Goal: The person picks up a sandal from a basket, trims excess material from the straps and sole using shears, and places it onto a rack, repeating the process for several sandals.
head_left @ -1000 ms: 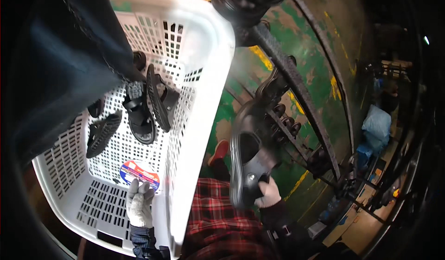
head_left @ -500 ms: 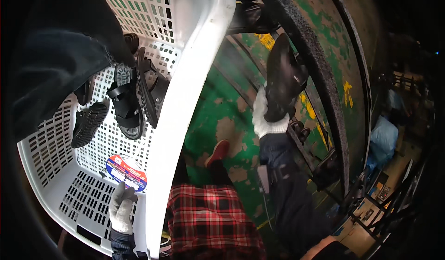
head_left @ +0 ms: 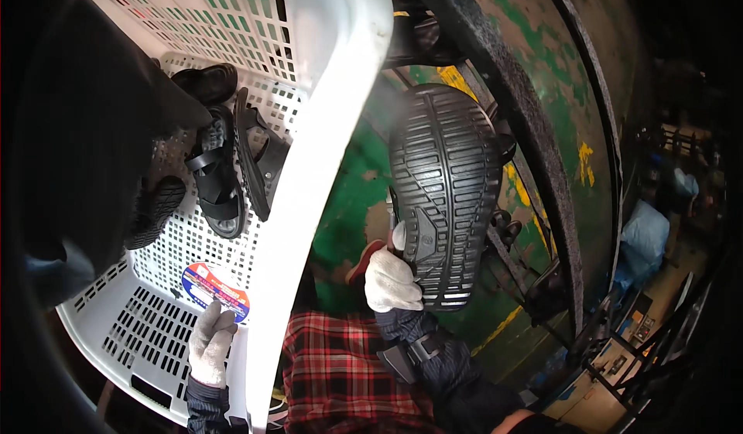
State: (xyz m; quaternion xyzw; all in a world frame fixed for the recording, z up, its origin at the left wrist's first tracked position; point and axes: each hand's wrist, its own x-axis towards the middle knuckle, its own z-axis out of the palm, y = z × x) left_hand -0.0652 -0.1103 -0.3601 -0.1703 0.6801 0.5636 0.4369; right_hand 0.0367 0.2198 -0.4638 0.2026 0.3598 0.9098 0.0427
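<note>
My right hand (head_left: 392,281), in a white glove, grips a black sandal (head_left: 443,194) by its heel end, with the ribbed sole facing me and held up close to the camera. My left hand (head_left: 209,343), also gloved, holds the near wall of a white plastic laundry basket (head_left: 325,136) beside a round red and blue sticker (head_left: 215,290). Inside the basket lie several black sandals (head_left: 224,175). A dark blurred shape covers the basket's left side.
A worn green painted floor (head_left: 352,194) with yellow marks lies below. A thick dark curved bar (head_left: 526,124) arches on the right over more footwear. My red plaid clothing (head_left: 340,368) shows at the bottom. Cluttered shelving sits at the lower right.
My right hand has lifted the black sandal upward and closer to the camera, turning its sole toward me. My left hand keeps hold of the basket.
</note>
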